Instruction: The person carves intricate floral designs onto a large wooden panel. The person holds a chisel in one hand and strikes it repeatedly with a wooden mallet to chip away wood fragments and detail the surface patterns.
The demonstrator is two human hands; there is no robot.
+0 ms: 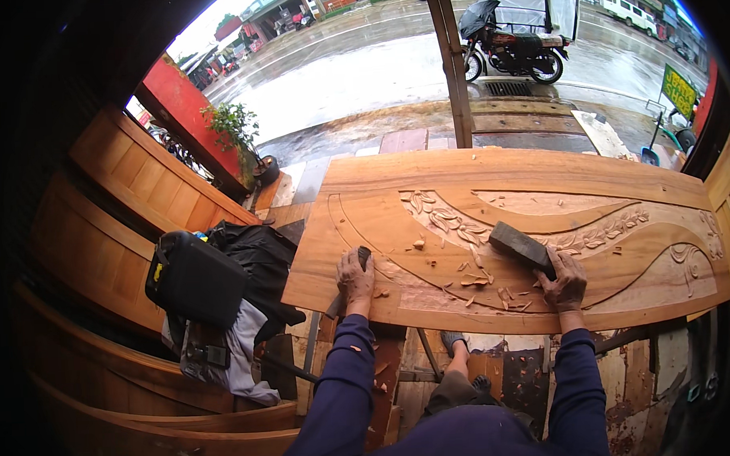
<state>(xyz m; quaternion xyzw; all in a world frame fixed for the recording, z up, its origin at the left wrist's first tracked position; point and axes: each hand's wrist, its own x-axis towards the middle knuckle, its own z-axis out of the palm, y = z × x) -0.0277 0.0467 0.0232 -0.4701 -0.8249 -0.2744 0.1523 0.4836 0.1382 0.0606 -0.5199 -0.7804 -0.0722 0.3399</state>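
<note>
A carved wooden door panel (363, 176) lies flat in front of me, with leaf and vine reliefs and curved grooves. Near its left front edge, my left hand (355, 278) is closed round a chisel (365, 255). The dark butt end sticks up above the fingers, and a flat part shows below the hand. My right hand (561, 284) grips one end of a dark rectangular block (520, 246), which is tilted over the carved middle of the panel. Wood chips (475, 280) are scattered across the surface between my hands.
Several wooden panels (146, 167) lean at the left. A black case (196, 278) rests beside dark and grey cloth. Ahead stand a wooden post (450, 64) and a potted plant (234, 130). A motorcycle with a sidecar (520, 52) is parked on the wet road.
</note>
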